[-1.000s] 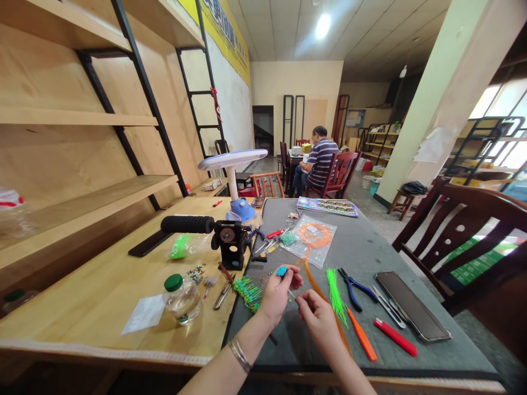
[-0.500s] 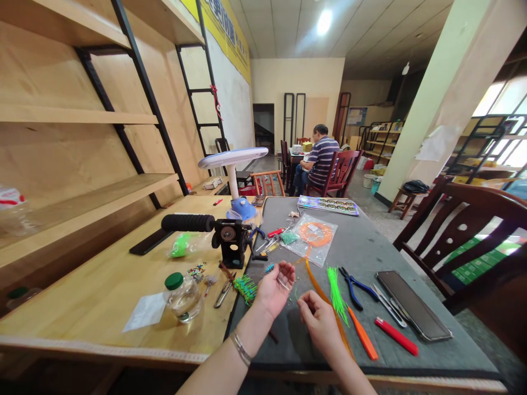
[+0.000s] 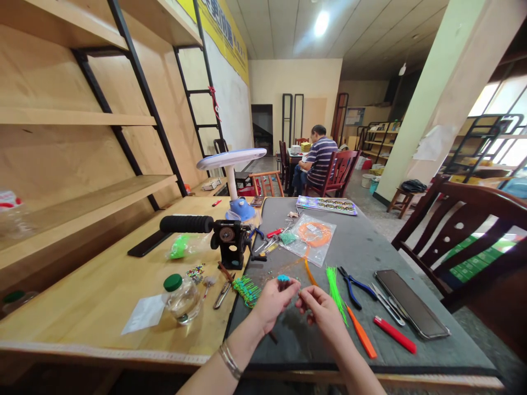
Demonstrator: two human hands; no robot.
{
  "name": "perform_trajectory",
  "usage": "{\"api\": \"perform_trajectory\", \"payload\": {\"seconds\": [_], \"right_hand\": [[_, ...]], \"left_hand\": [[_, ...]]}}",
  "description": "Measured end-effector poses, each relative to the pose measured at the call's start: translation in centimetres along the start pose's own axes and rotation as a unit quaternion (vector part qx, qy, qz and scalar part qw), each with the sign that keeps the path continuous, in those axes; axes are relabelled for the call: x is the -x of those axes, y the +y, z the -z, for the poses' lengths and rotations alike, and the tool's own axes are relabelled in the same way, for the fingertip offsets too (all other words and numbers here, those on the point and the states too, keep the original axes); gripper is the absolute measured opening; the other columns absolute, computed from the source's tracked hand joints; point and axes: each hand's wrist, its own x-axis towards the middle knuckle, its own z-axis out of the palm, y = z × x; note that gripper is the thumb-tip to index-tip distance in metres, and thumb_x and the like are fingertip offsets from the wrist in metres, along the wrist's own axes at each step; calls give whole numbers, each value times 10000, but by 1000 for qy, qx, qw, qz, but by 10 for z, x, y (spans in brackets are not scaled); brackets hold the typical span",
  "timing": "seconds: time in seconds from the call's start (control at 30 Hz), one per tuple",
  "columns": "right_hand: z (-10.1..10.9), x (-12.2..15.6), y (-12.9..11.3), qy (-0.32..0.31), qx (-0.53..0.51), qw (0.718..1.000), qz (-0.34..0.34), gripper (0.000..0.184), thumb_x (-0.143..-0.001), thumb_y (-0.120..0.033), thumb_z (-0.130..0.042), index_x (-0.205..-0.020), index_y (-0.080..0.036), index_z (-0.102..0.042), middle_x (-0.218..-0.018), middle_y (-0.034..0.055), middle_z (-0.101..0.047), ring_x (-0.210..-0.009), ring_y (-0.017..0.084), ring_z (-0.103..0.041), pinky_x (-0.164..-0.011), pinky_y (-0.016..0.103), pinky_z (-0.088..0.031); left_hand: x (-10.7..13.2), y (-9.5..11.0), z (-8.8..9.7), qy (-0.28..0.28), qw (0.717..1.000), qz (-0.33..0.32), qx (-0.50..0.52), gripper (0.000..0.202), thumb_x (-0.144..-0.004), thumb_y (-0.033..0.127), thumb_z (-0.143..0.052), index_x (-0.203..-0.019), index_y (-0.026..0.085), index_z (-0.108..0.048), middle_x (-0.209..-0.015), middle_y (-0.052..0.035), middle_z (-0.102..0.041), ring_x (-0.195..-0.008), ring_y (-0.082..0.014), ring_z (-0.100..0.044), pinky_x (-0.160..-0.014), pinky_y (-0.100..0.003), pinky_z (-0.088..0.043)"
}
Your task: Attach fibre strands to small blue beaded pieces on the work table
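My left hand (image 3: 272, 300) is closed, its thumb and fingers pinched together above the grey mat (image 3: 296, 343). A small bright blue bunch (image 3: 282, 278) sticks up out of its curled fingers. My right hand (image 3: 319, 308) is pinched close beside it, fingertips almost meeting the left ones. Whatever lies in the right pinch is too small to make out. Left of my hands, green strands with blue bits (image 3: 247, 291) are strung along a brown stick. To the right lie a bundle of neon green strands (image 3: 336, 291) and an orange tapered tool (image 3: 362, 332).
Blue-handled pliers (image 3: 354, 288), tweezers (image 3: 389, 304), a red stick-shaped item (image 3: 395, 333) and a phone (image 3: 411, 302) lie at right. Leftward stand a green-capped jar (image 3: 183, 299) and a black clamp device (image 3: 230, 244). Behind lies a bag with an orange coil (image 3: 315, 233). A person sits farther back.
My left hand has turned from palm-up with fingers spread apart to a pinch, the blue bunch now above its fingers. My right hand has stayed pinched and the fingertips have come together.
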Motion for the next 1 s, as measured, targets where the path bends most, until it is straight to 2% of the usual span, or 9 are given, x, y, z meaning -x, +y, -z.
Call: {"api": "perform_trajectory", "payload": {"seconds": [0.07, 0.2, 0.33, 0.47, 0.6, 0.8, 1.0], "right_hand": [[0, -2, -3, -17, 5, 1000, -3, 396, -673, -564, -659, -709, -179, -576, -665, 23, -660, -550, 122, -553, -407, 176, -346], [3, -10, -7, -39, 45, 998, -15, 365, -655, -533, -673, -690, -174, -616, -690, 23, -665, -590, 129, -550, -433, 182, -367], [7, -22, -6, -31, 69, 997, -10, 313, -662, -472, -679, -652, -163, -634, -637, -5, -628, -516, 96, -478, -441, 190, -338], [10, -32, -2, -26, 73, 997, -12, 277, -679, -431, -670, -649, -157, -641, -605, -18, -602, -462, 73, -408, -422, 196, -261], [13, -36, 0, -27, 76, 996, -24, 271, -684, -420, -656, -668, -149, -665, -590, -23, -582, -430, 60, -354, -421, 204, -236], [14, -35, 2, -29, 77, 996, -38, 298, -668, -444, -660, -674, -147, -680, -560, -32, -549, -421, 55, -355, -425, 203, -229], [15, -37, 6, -34, 85, 995, -46, 309, -647, -466, -678, -628, -159, -654, -582, -13, -588, -426, 65, -379, -421, 213, -231]], "left_hand": [[-1, 1, -4, 11, 999, -24, -36, 294, -627, 382, -767, -695, 125, -642, -501, 52, -497, -422, -51, -354, -406, -182, -218], [-14, 2, -2, 37, 989, -118, -76, 218, -640, 321, -735, -612, 140, -616, -545, 30, -545, -525, -100, -452, -529, -219, -350], [-32, 0, 3, 56, 978, -159, -123, 219, -641, 292, -712, -545, 152, -574, -522, 41, -517, -547, -109, -449, -552, -223, -347], [-49, -3, 3, 89, 977, -148, -127, 203, -611, 287, -718, -548, 149, -582, -508, 42, -523, -523, -109, -445, -530, -223, -333], [-60, -6, 4, 106, 978, -135, -121, 184, -596, 282, -723, -577, 139, -609, -528, 32, -559, -517, -109, -454, -539, -231, -346], [-70, -6, 7, 118, 979, -123, -109, 191, -583, 284, -733, -568, 141, -607, -505, 45, -541, -496, -98, -443, -543, -231, -350], [-76, -4, 9, 123, 980, -119, -105, 191, -585, 278, -724, -557, 142, -593, -500, 52, -525, -489, -88, -424, -543, -228, -353]]}}
